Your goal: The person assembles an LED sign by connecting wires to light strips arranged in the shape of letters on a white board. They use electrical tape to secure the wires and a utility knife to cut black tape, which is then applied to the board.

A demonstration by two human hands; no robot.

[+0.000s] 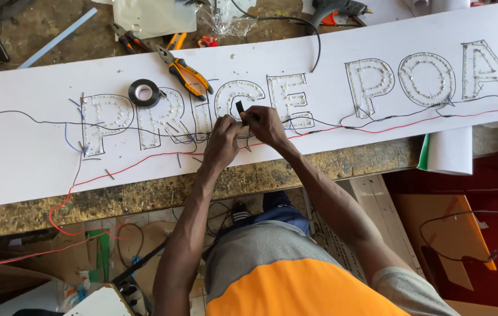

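- White sign board: a long panel lying across the worn workbench, running from the near left to the far right. Outlined letters are filled with small lamps; I do not transcribe them.
- Wiring: black and red leads run along the foot of the letters on the right half and look tidy there. On the left half, short blue and black tails stick out loose around the letters, and a red lead drops off the near edge of the bench. Judgement: the lamps appear fitted throughout, the right side appears joined up, and the joints at centre and left remain to be closed and insulated.
- Right hand: over the middle letters, fingers pressed together, pinching a short strip of black tape at a wire joint.
- Left hand: just beside the right, fingertips closed on the same joint, steadying the wire.
- Pliers: yellow-handled, lying on the board just beyond the hands, untouched.
- Roll of black tape: flat on the board, left of the pliers.
- Glue gun: at the far edge, its cord trailing onto the board.
- Smaller cutters: far left of the pliers, off the board.
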